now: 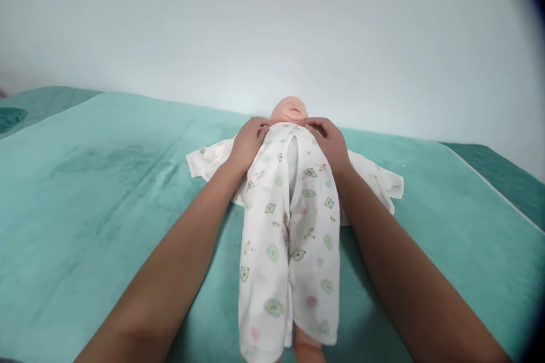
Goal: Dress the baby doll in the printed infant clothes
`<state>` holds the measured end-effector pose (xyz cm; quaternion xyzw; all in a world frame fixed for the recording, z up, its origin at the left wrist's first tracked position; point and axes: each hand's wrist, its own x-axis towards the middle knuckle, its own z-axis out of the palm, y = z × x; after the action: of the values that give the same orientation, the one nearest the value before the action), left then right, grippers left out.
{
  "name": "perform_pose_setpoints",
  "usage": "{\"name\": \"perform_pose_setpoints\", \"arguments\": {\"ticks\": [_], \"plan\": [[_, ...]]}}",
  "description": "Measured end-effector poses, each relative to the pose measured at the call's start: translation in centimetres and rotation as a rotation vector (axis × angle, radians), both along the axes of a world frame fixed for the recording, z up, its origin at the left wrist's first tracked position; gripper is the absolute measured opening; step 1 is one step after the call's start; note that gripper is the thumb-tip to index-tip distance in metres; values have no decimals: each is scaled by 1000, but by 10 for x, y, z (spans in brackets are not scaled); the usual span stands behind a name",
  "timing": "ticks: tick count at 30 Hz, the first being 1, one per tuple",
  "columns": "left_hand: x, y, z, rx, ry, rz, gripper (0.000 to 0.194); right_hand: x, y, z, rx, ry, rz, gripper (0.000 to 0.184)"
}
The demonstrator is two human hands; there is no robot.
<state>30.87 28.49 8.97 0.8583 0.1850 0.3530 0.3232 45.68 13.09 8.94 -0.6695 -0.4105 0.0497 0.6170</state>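
Observation:
A baby doll (290,109) lies on its back on a teal blanket (106,193), head towards the wall, with one bare foot (307,350) poking out at the bottom. A white printed baby garment (289,227) covers its body, sleeves spread to both sides. My left hand (248,143) rests on the garment at the doll's shoulder, fingers curled onto the cloth near the neck. Opposite it, my right hand (330,143) lies on the other shoulder, its fingers pressed on the collar edge.
The teal blanket covers a wide bed that runs to a pale wall (272,28) behind the doll. A darker teal strip (502,176) shows at the right edge and another at the far left.

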Motion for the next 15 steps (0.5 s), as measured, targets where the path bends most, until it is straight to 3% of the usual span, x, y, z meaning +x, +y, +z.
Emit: {"name": "perform_pose_setpoints", "arguments": {"ticks": [4, 7, 11, 15], "plan": [[-17, -5, -15, 175, -65, 56, 28, -26, -27, 0, -1, 85, 157, 39], [-37, -16, -26, 218, -61, 131, 31, -41, -47, -4, -32, 136, 200, 47], [-74, -46, -33, 227, -85, 155, 28, -61, -77, -12, -92, 128, 166, 55], [-123, -87, -37, 191, -107, 186, 24, -99, -119, -21, -156, 78, 145, 65]]}}
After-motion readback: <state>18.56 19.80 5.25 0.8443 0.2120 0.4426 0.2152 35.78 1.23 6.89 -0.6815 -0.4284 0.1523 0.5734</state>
